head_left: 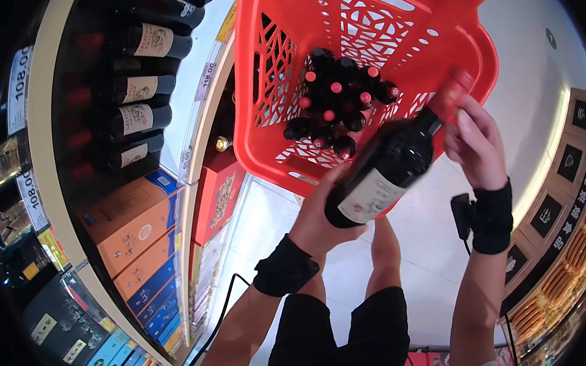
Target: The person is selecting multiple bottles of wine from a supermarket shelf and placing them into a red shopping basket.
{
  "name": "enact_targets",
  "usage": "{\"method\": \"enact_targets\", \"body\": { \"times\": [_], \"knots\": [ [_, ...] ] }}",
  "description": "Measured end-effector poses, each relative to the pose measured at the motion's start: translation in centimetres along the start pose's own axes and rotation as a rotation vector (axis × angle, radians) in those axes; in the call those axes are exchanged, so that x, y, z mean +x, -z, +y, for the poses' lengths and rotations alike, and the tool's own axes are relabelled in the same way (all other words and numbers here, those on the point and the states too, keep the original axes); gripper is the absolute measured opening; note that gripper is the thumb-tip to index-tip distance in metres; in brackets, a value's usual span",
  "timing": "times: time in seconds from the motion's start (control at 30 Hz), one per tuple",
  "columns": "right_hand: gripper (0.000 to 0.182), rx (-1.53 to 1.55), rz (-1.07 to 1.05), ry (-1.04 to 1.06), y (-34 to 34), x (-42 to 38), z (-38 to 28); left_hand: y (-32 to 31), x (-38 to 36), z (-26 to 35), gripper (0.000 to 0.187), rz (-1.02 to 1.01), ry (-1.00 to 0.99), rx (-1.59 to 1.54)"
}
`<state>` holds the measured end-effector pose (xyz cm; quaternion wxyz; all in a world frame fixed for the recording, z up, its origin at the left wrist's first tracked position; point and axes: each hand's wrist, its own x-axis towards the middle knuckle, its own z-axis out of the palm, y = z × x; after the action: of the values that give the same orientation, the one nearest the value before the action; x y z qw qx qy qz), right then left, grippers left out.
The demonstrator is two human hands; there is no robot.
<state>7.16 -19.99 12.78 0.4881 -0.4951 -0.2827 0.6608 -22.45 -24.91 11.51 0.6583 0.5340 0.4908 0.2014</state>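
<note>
A dark wine bottle (395, 160) with a pale label and a red neck cap is tilted in front of the basket, its neck toward the upper right. My left hand (318, 215) is wrapped round its base. At the neck, the fingers of my right hand (474, 135) are closed on the red cap. Behind the bottle stands a red plastic basket (253, 128) with a patterned lattice wall. Several upright dark bottles (336, 86), some with red caps, are grouped inside it.
On the left, a shelf (65, 130) holds several wine bottles (143, 88) lying on their sides, with orange boxes (131, 226) below. A red box (221, 194) stands beside the basket. Along the right edge runs a display (554, 288) of packaged goods. Pale floor tiles (425, 255) show underneath.
</note>
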Motion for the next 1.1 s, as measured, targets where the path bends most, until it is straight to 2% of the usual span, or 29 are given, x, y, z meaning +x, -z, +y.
{"method": "enact_targets", "body": {
  "times": [0.1, 0.23, 0.33, 0.37, 0.47, 0.5, 0.57, 0.67, 0.77, 0.87, 0.97, 1.0, 1.1],
  "knots": [
    [0.036, -0.108, 0.037, 0.032, 0.5, -2.7, -1.9, -0.9, -0.4, -0.4, 0.100, -0.039, 0.033, -0.056],
    [0.047, -0.332, -0.043, -0.186, 1.6, -5.8, -4.5, -1.1, -0.4, -2.4, 0.086, -0.006, -0.129, 0.172],
    [0.047, -0.324, -0.098, -0.343, 2.4, -7.3, -4.9, 0.3, 0.2, -3.2, 0.081, -0.017, -0.206, 0.433],
    [0.042, -0.299, -0.055, -0.395, 2.2, -7.9, -4.7, 0.7, 0.4, -3.5, 0.081, -0.037, -0.230, 0.479],
    [0.037, -0.654, -0.236, -0.579, 0.9, -7.0, -4.7, 1.5, 1.1, -4.2, 0.080, -0.084, -0.289, 0.528],
    [0.037, -0.757, -0.236, -0.593, -1.1, -6.6, -5.2, 1.7, 1.2, -4.4, 0.079, -0.104, -0.304, 0.519],
    [0.033, -0.816, -0.287, -0.636, -0.7, -7.2, -4.1, 1.9, 1.6, -4.6, 0.078, -0.143, -0.334, 0.501],
    [0.023, -1.180, -0.400, -0.513, -3.1, -6.4, -5.3, 1.8, 2.7, -5.4, 0.077, -0.221, -0.339, 0.540],
    [0.022, -1.360, -0.401, -0.403, -4.0, -6.6, -4.3, 1.4, 3.9, -7.1, 0.072, -0.227, -0.392, 0.496],
    [0.020, -1.431, -0.352, -0.241, -5.2, -6.6, -3.9, 1.0, 4.7, -7.1, 0.073, -0.242, -0.241, 0.451],
    [0.020, -1.539, -0.343, -0.117, -6.3, -6.2, -3.2, 0.3, 5.6, -8.3, 0.077, -0.162, -0.253, 0.554],
    [0.021, -1.574, -0.340, -0.081, -6.5, -6.0, -3.0, -0.1, 5.9, -8.6, 0.089, -0.163, -0.232, 0.542],
    [0.023, -1.630, -0.330, -0.119, -6.7, -5.2, -2.4, -0.8, 6.0, -9.4, 0.095, -0.104, -0.257, 0.598]
  ]
}}
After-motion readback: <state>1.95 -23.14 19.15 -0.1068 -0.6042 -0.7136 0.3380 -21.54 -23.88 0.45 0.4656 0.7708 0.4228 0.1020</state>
